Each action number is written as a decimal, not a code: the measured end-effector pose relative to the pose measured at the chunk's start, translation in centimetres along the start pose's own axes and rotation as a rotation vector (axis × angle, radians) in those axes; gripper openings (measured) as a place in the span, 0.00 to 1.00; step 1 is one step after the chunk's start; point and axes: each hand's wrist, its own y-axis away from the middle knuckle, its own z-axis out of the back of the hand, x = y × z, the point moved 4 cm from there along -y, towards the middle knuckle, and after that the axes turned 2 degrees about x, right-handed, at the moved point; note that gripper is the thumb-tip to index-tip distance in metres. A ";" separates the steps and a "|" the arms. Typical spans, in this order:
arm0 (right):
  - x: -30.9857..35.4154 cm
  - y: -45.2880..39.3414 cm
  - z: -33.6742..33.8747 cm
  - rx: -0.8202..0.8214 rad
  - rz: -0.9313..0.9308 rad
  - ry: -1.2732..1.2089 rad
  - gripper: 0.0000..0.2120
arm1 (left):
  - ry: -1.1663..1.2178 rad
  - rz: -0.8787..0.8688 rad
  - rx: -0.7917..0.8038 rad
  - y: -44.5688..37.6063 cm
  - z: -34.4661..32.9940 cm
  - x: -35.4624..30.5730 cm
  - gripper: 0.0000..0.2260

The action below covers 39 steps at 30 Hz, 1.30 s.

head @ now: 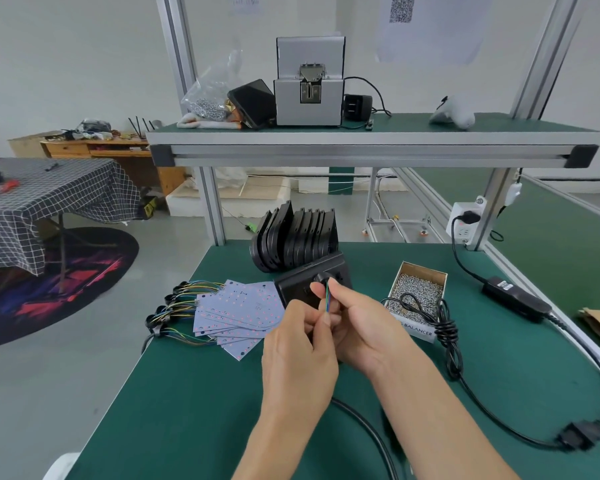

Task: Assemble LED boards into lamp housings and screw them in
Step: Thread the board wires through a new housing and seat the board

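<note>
A black lamp housing lies tilted on the green mat just beyond my hands. Thin coloured wires rise between my fingers toward its round hole. My right hand pinches the wires near their top, and my left hand pinches them lower down. Whatever the wires lead to is hidden behind my hands. A fanned pile of white LED boards with wire tails lies to the left. Several empty black housings stand in a row behind.
An open cardboard box of screws sits to the right, with a coiled black cable against it. A black power adapter lies far right. On the upper shelf stand a screw feeder and a bag of screws.
</note>
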 end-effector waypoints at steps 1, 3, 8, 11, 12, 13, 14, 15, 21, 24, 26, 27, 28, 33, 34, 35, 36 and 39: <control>0.1 0.0 -0.1 0.006 -0.004 0.003 0.13 | 0.015 0.001 0.002 0.0 0.0 0.0 0.10; 0.2 0.0 -0.2 0.023 -0.020 -0.006 0.13 | 0.029 -0.002 -0.001 0.1 0.0 -0.1 0.10; 0.0 -0.1 0.0 0.058 -0.069 -0.074 0.13 | 0.029 0.001 0.000 0.6 -0.1 0.1 0.09; -0.3 -0.3 0.2 0.061 -0.081 -0.099 0.15 | 0.026 0.006 0.001 1.0 -0.1 0.5 0.10; -0.4 -0.4 0.3 0.063 -0.086 -0.101 0.15 | 0.022 0.002 -0.001 1.1 -0.1 0.5 0.10; -0.5 -0.5 0.3 0.067 -0.086 -0.097 0.15 | 0.019 -0.002 -0.004 1.3 0.0 0.5 0.10; -0.5 -0.6 0.3 0.068 -0.082 -0.091 0.15 | 0.018 -0.004 -0.009 1.3 0.0 0.6 0.10; -0.5 -0.8 0.3 0.066 -0.074 -0.087 0.15 | 0.020 -0.003 -0.013 1.4 0.1 0.6 0.10; -0.4 -1.4 0.3 0.073 -0.037 -0.109 0.16 | 0.037 0.010 -0.013 1.1 0.0 0.5 0.09; -0.7 -1.9 0.4 0.066 -0.019 -0.117 0.19 | 0.045 0.009 -0.008 1.0 -0.1 0.5 0.09; -0.9 -2.1 0.4 0.055 -0.017 -0.096 0.20 | 0.050 0.015 -0.008 0.9 -0.1 0.6 0.10; -0.9 -2.1 0.4 0.051 -0.015 -0.085 0.19 | 0.051 0.019 -0.010 0.9 0.0 0.6 0.10; -1.0 -2.2 0.3 0.047 -0.011 -0.075 0.18 | 0.051 0.023 -0.012 0.9 0.0 0.7 0.10; -1.3 -2.3 0.0 0.052 -0.007 -0.086 0.17 | 0.064 0.038 -0.010 0.8 0.2 1.0 0.11; -1.3 -2.3 -0.1 0.055 -0.009 -0.093 0.16 | 0.063 0.038 -0.010 0.8 0.1 1.1 0.11; -1.4 -2.3 -0.1 0.058 -0.009 -0.098 0.16 | 0.062 0.037 -0.010 0.8 0.1 1.1 0.11; -1.4 -2.3 -0.1 0.060 -0.004 -0.098 0.16 | 0.063 0.037 -0.009 0.8 0.1 1.2 0.10; -1.4 -2.3 0.0 0.063 0.031 -0.068 0.16 | 0.074 0.038 -0.008 1.1 0.3 1.5 0.10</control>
